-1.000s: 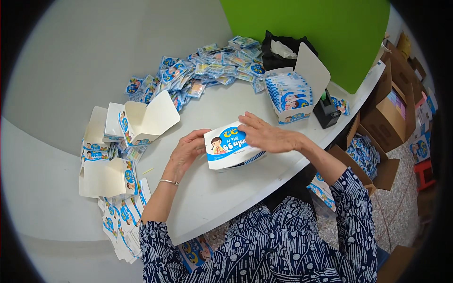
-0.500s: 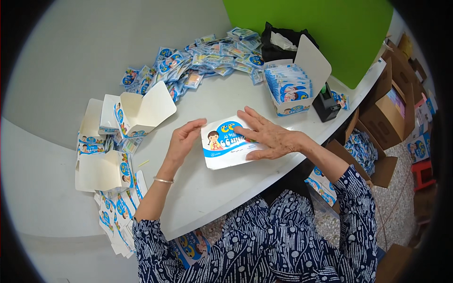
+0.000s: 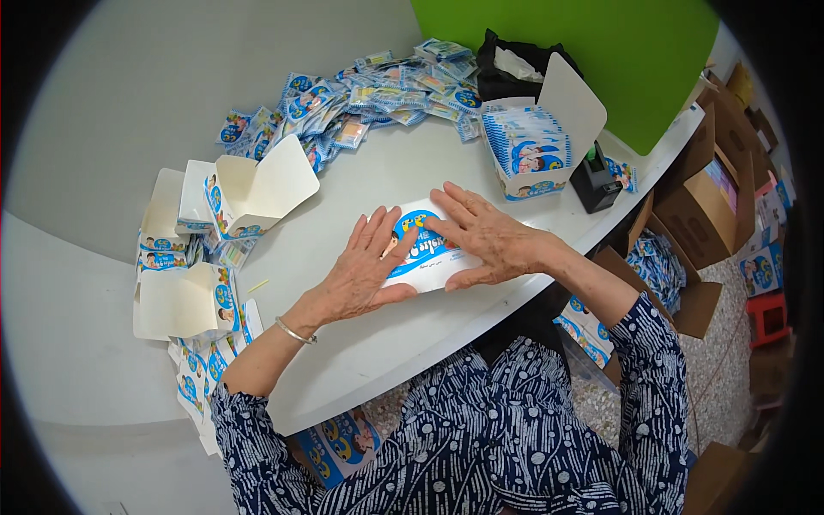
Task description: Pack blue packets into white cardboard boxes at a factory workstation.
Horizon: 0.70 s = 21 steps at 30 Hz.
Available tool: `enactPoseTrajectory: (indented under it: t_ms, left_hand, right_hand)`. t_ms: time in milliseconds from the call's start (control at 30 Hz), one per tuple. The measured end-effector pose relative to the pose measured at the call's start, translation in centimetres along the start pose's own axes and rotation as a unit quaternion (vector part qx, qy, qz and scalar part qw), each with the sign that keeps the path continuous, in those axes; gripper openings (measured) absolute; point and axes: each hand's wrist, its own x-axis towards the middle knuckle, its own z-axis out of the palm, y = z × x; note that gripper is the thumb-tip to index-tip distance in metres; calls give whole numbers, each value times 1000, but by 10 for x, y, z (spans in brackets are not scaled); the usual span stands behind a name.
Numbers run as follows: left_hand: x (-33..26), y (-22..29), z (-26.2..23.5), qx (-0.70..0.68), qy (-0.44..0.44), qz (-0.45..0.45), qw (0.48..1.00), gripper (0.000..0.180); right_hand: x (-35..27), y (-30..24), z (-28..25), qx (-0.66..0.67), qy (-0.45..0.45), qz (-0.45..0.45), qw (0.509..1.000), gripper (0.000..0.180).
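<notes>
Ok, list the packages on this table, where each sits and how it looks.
Closed box: table centre, under both hands, white and blue, flat.
Open filled box: behind it, lid up, blue sachets inside.
Empty open boxes: left side, white.
Loose sachets: far edge, a blue-white heap.

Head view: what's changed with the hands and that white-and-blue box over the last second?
Little has moved. The left hand slid from the near-left edge up onto the top of the closed white-and-blue box, fingers now spread flat over it. The right hand stays pressed on the box's right half. The box still lies flat on the white table. The open filled carton and the empty open carton are unchanged.
</notes>
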Motion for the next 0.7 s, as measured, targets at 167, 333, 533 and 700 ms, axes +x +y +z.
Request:
enactPoseTrajectory:
  t_ms: [167,333,533,700]
  left_hand:
    - [0,14,5,33,50,-5,998,81]
    - [3,21,6,34,79,-32,996,89]
    - [-1,18,7,17,90,-23,996,76]
    - [1,20,-3,-21,48,-21,998,52]
  right_hand:
    - [-2,-11,8,-97,62,-4,993,83]
    - [-2,-21,14,-104,91,31,990,78]
    - [-2,-14,17,-90,126,-12,988,69]
    - [-3,-9,13,-96,121,-44,987,63]
